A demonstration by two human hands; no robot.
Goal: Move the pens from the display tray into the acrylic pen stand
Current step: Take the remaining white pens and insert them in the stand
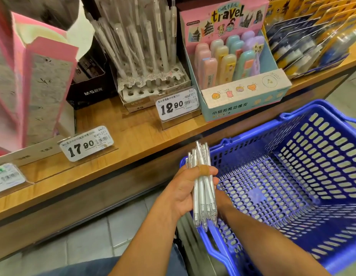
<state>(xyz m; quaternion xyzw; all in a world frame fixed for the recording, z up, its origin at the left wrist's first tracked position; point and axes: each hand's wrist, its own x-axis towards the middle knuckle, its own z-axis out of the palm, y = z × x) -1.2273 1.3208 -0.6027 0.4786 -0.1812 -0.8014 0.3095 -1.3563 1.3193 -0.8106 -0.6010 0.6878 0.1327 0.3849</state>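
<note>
My left hand (186, 186) grips a bundle of several white pens (203, 188), held nearly upright over the near left corner of a blue basket. The clear tips point down and the clicker ends point up. My right forearm comes in from the lower right, and my right hand (221, 198) is almost wholly hidden behind the bundle. On the wooden shelf behind stands the pen stand (153, 86), a block of round holes inside clear walls. Several wrapped white pens (133, 40) stand upright in its rear holes, and its front rows of holes show no pens.
The blue plastic basket (292, 176) sits below the shelf edge on the right. Price tags reading 12.90 (176, 106) and 17.90 (86, 144) stand along the shelf front. A pastel "travel" eraser box (239, 76) is right of the stand, and a pink box (33, 76) is at the left.
</note>
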